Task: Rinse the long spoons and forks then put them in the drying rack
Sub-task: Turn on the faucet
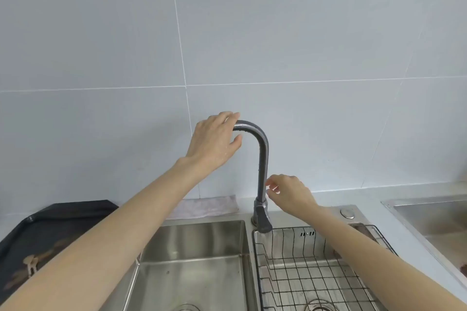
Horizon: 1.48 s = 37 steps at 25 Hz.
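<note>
Left hand: the left hand (214, 139) is up on the bend of the tap (262, 159), fingers over the top and thumb under, curled round the spout end.
Right hand: the right hand (290, 193) is lower, at the upright stem just above the base; the fingers are loosely bent and hold nothing, their tips near or just touching the stem, which of the two I cannot tell.
Tap: one, with its handle (262, 219) pointing down toward the rack; no water is seen running.
Sink: two basins, the left basin (197, 240) bare steel, the right one carrying the wire drying rack (310, 267).
Spoons and forks: none in view, in neither hand, basin nor rack; count zero.
Other things: a dark tray (50, 225) at the left and a pale cloth (207, 206) behind the sink.
Step in hand: likely setting the spout over a basin before rinsing.
Next move: probably swing the spout, open the handle, then fetch the cutlery.
</note>
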Available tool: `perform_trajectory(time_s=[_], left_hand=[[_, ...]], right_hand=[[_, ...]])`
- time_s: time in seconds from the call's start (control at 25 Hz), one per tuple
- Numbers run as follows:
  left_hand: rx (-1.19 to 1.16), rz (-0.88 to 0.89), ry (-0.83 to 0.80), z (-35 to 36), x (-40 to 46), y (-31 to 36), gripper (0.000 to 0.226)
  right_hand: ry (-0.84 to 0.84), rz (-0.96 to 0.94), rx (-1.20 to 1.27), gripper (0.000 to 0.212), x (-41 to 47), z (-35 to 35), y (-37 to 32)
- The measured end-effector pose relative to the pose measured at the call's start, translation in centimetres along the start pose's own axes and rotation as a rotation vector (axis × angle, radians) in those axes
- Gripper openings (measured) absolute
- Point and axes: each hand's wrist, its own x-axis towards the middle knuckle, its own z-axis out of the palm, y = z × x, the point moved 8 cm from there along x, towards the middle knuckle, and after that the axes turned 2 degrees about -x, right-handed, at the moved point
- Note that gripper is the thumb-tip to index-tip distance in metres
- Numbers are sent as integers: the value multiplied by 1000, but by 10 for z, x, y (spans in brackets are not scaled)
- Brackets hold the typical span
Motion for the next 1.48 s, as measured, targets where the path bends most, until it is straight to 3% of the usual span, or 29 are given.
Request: perform_trajectory(time_s=[0.28, 0.44, 0.6, 1.48], left_hand=[[18, -21, -45, 41, 23, -12, 55], [82, -27, 17, 51, 22, -13, 65], [71, -7, 67, 49, 21, -15, 67], [74, 11, 96, 50, 16, -15, 71]], right_hand=[[-111, 67, 43, 31, 17, 69, 27], [-100, 66, 54, 28, 22, 86, 29], [-43, 97, 89, 22, 23, 87, 33], [-73, 56, 52, 17, 7, 91, 33]])
